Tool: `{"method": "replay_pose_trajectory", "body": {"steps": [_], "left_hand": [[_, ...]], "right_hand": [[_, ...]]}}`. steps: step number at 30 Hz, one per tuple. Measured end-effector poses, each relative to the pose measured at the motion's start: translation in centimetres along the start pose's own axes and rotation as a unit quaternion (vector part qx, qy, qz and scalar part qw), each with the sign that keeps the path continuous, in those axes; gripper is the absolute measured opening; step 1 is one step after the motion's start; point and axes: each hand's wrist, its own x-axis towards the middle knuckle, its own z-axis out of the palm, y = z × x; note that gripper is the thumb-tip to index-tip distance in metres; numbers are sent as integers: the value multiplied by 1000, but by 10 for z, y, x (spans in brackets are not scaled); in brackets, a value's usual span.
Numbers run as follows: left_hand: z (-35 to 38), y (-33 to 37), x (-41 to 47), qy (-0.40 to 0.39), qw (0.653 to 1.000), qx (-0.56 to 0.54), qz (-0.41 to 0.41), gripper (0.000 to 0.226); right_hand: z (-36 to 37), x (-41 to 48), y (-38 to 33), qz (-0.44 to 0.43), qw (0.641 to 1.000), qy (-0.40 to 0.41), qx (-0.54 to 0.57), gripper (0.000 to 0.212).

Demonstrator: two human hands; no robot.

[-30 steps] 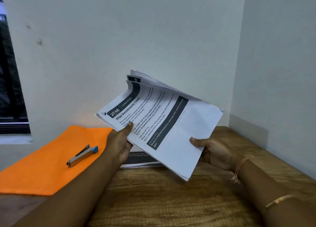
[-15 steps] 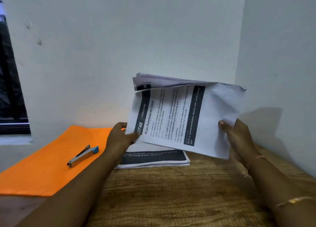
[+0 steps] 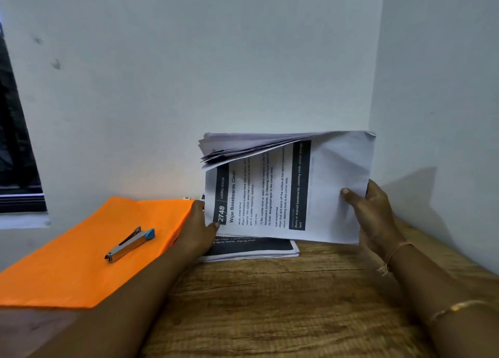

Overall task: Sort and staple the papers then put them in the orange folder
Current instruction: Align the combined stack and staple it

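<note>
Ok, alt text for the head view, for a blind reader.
Two hands hold a sheaf of white printed papers upright over a wooden table, left hand at its lower left corner, right hand at its right edge. Another printed stack lies flat below; a silver, blue-tipped stapler rests on the orange folder.

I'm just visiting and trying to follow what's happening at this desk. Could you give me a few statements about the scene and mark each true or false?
1. The left hand and the right hand both hold the bundle of papers. True.
2. A second stack of papers lies on the table below the held bundle. True.
3. The stapler lies on bare wood. False: the stapler lies on the orange folder.
4. The orange folder is to the right of the held bundle. False: it lies to its left.
5. The front sheet is headed "Wipe Baseboards Clean". True.
</note>
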Motion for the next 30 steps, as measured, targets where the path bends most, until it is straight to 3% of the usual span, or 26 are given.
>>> {"method": "replay_pose_trajectory", "body": {"steps": [4, 8, 13, 19, 25, 30], "left_hand": [[0, 3, 0, 23, 1000, -16, -3, 29], [-2, 0, -2, -15, 995, 86, -37, 42], [-4, 1, -4, -26, 984, 176, -34, 35], [-5, 2, -3, 7, 986, 166, -15, 36], [-7, 1, -4, -28, 972, 234, -15, 41], [-7, 0, -3, -22, 970, 242, -15, 40]], "right_hand": [[-4, 3, -5, -29, 999, 24, 22, 26], [-3, 6, 7, 40, 999, -19, 0, 30], [-4, 6, 16, 91, 995, -33, -7, 29], [-1, 3, 8, 36, 999, -18, -22, 30], [-2, 1, 13, 101, 992, -45, -59, 27], [-3, -2, 12, 90, 992, -46, -73, 31]]}}
